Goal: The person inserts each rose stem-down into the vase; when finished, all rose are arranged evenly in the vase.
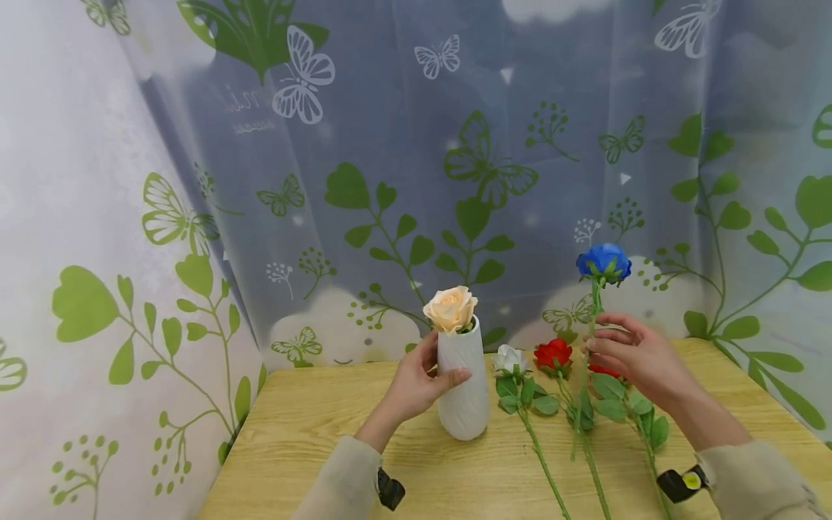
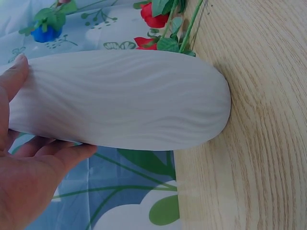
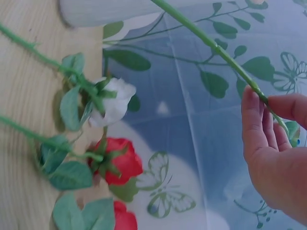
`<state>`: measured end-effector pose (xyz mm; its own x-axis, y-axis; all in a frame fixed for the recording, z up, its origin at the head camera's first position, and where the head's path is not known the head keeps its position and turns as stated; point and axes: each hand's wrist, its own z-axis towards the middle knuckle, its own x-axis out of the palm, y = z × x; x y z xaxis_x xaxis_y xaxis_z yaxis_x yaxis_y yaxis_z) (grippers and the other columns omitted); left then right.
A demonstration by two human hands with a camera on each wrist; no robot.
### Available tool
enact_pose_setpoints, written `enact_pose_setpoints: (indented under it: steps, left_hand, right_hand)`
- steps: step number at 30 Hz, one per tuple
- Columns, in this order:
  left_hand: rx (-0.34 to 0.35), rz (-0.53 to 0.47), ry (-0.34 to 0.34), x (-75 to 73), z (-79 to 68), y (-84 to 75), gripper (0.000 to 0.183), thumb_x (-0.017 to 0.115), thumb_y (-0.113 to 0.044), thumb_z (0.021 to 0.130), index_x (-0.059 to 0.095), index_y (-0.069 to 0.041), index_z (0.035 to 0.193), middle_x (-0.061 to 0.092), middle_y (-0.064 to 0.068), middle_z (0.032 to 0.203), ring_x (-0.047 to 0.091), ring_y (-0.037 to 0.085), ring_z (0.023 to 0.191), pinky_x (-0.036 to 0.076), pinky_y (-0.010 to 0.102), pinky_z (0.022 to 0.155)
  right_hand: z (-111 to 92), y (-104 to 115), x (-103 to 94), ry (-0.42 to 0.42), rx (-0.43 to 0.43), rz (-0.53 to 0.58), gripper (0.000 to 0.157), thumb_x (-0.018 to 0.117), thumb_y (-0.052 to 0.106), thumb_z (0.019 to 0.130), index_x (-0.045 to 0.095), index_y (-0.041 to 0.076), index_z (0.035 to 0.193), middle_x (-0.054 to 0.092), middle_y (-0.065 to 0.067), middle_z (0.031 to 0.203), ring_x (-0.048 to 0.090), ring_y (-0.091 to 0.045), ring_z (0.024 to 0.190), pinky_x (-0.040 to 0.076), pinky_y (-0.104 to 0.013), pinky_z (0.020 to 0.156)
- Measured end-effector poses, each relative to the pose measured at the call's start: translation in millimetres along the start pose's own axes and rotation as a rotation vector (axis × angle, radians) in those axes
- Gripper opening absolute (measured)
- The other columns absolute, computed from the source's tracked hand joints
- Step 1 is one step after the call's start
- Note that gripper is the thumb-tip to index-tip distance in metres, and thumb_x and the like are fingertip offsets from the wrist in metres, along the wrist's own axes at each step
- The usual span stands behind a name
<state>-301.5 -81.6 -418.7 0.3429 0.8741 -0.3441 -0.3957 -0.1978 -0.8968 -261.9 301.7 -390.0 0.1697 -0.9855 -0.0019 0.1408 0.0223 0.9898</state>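
A white vase point(image 1: 463, 393) with a wavy relief stands upright on the table, a peach rose point(image 1: 451, 309) at its mouth. My left hand point(image 1: 419, 379) grips the vase near its top, thumb across the front and fingers round the far side. My right hand point(image 1: 640, 354) pinches the green stem point(image 3: 218, 50) of a blue rose point(image 1: 604, 263) between thumb and fingertips. That rose is held up with its bloom above the hand and its stem pointing down, to the right of the vase.
Right of the vase, a white rose point(image 1: 510, 359), a red rose point(image 1: 553, 355) and another red rose point(image 1: 603, 370) lie on the wooden table point(image 1: 292, 433), stems toward me. A patterned curtain point(image 1: 390, 144) hangs behind the table's back edge.
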Motion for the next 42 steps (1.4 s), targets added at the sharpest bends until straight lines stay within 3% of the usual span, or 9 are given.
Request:
enact_pose_setpoints:
  steps: [19,28,37,42]
  left_hand:
    - [0.0,0.0,0.001,-0.1,-0.2,0.9,0.087,0.078,-0.034,0.098,0.029,-0.013,0.167,0.057,0.016,0.152,0.058,0.034,0.14,0.055,0.049,0.109]
    - [0.012,-0.011,0.003,-0.5,1.3,3.1,0.083,0.077,-0.029,0.099,0.03,-0.012,0.167,0.058,0.017,0.151,0.059,0.035,0.139,0.055,0.049,0.109]
    - [-0.007,-0.021,0.001,-0.6,0.0,1.3,0.086,0.077,-0.028,0.099,0.028,-0.012,0.167,0.056,0.018,0.153,0.057,0.036,0.141,0.054,0.051,0.11]
    - [0.005,-0.017,-0.003,0.2,-0.1,0.0,0.075,0.078,-0.026,0.099,0.039,-0.015,0.162,0.06,0.016,0.148,0.06,0.034,0.136,0.055,0.05,0.109]
  right_hand:
    - [25.3,38.8,54.5,-0.108,-0.201,0.404,0.035,0.064,-0.005,0.102,0.041,0.009,0.125,0.064,0.0,0.098,0.073,-0.017,0.096,0.062,-0.029,0.093]
    - [34.2,66.0,76.6,-0.144,-0.265,0.563,0.036,0.066,-0.009,0.099,0.042,0.006,0.122,0.069,-0.007,0.099,0.076,-0.021,0.095,0.063,-0.034,0.093]
    - [41.3,80.5,86.0,-0.195,-0.344,0.588,0.038,0.066,-0.01,0.098,0.04,0.006,0.122,0.071,-0.009,0.099,0.076,-0.022,0.093,0.064,-0.034,0.091]
    - [45.2,82.5,93.8,-0.2,-0.378,0.565,0.037,0.065,-0.011,0.098,0.042,0.006,0.121,0.071,-0.007,0.098,0.076,-0.021,0.091,0.064,-0.034,0.091]
